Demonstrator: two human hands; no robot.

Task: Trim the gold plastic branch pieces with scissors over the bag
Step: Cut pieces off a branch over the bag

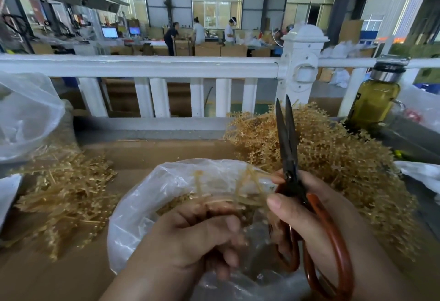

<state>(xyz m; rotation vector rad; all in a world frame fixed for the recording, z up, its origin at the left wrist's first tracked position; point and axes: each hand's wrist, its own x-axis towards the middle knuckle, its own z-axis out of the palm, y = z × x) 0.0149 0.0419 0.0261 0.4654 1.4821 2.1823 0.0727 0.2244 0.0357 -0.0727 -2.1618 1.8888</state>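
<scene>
Surroundings first. White railing (142,65) runs across the far edge of the table (47,277), its post just right of centre, and blocks much of the workshop floor beyond. Against it at right stands a bottle (373,100) with a metal cap and olive-yellow liquid; a dark mark on its side is too blurred to read. A large heap of gold branches (345,158) fills the table's right side, partly behind the scissors (289,148). A flatter pile of gold stems (66,196) lies at left, near a second clear bag (28,115) that is cut off by the frame edge. Beyond the railing, several people (171,36) stand among cardboard boxes; two lit monitors (110,32) are too small to read.

Task items. Left hand (190,236) has its grip clenched round a gold branch piece (247,186), held directly above the open mouth of the clear bag (128,224) at front centre. Motion blur hides the fingertips and the sprig's fine detail. Right hand (321,215) has its grip closed on the scissors' red-brown handles, thumb forward close to the sprig. Blades point up and away, almost together, clear of the branch piece. Both wrists run out of frame at the bottom.
</scene>
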